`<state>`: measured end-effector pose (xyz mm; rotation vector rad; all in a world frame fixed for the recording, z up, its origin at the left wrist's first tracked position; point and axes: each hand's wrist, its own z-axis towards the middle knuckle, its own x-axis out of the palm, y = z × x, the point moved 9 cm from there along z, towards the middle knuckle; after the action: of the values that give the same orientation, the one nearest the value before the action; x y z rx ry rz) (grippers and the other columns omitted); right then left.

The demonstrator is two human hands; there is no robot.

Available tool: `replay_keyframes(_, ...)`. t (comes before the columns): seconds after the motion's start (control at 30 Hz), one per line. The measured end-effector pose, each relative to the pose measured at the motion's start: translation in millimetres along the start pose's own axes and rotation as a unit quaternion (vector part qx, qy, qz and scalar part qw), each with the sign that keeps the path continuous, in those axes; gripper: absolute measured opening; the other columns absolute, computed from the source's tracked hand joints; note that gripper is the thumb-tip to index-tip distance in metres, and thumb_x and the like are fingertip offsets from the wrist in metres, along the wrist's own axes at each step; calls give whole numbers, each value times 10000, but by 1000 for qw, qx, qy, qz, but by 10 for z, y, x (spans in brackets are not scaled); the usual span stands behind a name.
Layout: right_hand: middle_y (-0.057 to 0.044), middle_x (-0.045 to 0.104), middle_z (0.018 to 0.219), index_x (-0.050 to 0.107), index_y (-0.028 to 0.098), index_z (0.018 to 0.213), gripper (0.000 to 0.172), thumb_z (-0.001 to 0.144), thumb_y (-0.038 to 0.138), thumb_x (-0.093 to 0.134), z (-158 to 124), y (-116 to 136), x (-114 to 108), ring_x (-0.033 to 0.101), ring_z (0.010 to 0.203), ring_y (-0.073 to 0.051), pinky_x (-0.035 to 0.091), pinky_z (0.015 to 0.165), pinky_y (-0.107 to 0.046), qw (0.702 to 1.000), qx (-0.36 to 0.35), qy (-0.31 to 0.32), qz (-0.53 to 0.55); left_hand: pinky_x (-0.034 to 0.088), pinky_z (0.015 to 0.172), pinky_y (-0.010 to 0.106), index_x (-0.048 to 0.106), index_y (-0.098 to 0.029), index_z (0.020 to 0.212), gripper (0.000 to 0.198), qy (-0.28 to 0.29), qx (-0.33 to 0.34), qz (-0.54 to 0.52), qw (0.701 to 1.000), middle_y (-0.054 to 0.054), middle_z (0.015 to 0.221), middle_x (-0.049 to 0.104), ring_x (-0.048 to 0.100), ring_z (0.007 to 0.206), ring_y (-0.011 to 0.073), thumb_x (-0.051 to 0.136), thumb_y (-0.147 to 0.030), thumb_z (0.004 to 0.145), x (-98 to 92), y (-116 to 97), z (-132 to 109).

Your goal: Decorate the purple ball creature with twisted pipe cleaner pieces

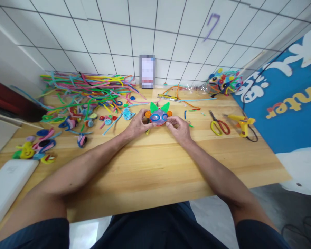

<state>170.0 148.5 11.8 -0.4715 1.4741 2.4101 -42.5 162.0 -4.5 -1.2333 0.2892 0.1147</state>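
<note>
Both hands hold a small round craft figure on the wooden table. The figure is a translucent purple ball with blue pipe-cleaner glasses, orange side discs and two green ears. My left hand grips its left side with curled fingers. Against its right side, my right hand pinches the figure between thumb and fingertips. The figure rests on or just above the tabletop.
A big heap of coloured pipe cleaners covers the table's back left, with coiled pieces nearer. Scissors and a yellow glue gun lie right. A phone leans on the tiled wall. A white case lies front left.
</note>
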Motion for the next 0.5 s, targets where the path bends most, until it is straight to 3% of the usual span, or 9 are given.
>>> replay_keyframes(0.23,-34,802,932,739,246,981,155,880,351,687,8,-25,3,729,814,-201,614,801,-372,1000,19,5,10,592,899,373,596,-224,1209,565,-6,-7,35,999,55,1123,732,721,994,242,870,-425,759,-26,7,-22)
replay_keyframes(0.5,-41,789,905,738,244,990,176,885,381,703,5,-5,-15,726,795,-208,619,785,-380,1000,13,3,1,556,1080,450,588,-207,1288,721,0,-3,19,1000,116,1324,698,683,1225,307,918,-492,714,-15,-43,-12)
